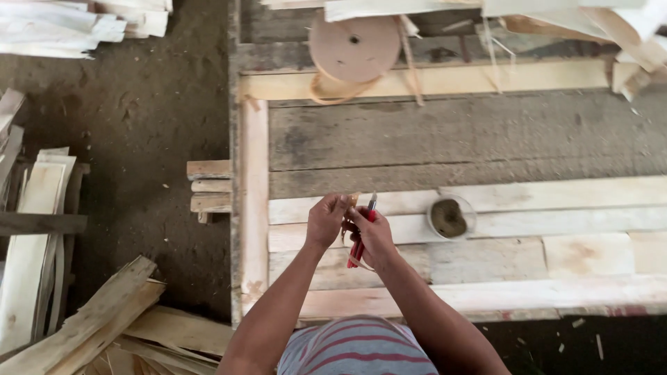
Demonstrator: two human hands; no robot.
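Left hand (325, 221) closed, pinching a small pale strip (351, 203), possibly thin veneer tape. Right hand (375, 232) gripping red-handled pliers (361, 239), touching the left, above the plank table (486, 139). Just right, a small round bowl (450, 217) of brownish stuff. Farther off, a tape reel (354, 47).

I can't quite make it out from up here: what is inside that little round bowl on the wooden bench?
The bowl holds a dark, brownish-grey lumpy mass that fills most of it; what it is cannot be told. Its bottom is covered by that mass, and so is the plank under it.
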